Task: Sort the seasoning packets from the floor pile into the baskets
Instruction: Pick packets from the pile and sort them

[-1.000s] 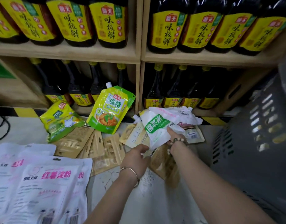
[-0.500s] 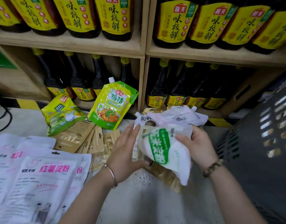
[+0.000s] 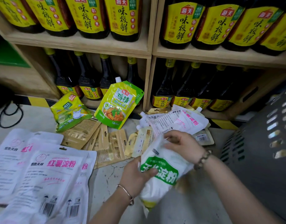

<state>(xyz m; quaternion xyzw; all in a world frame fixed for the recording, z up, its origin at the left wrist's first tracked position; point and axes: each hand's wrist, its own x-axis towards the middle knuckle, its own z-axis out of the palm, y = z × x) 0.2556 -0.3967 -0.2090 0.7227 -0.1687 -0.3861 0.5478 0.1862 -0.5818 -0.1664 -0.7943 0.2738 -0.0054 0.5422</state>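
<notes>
Green-label starch packet, lower centre, is clasped by left hand and right hand, both curled round it; floor pile is judged largely unsorted, grey basket unreached.

Soft, even indoor light — dim lower shelf bays, fisheye curve at edges (white packets bottom-left smeared).

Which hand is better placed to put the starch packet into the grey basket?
Right, probably: the right hand grips the starch packet up top, nearer the grey basket; the left hand holds its far side.
</notes>
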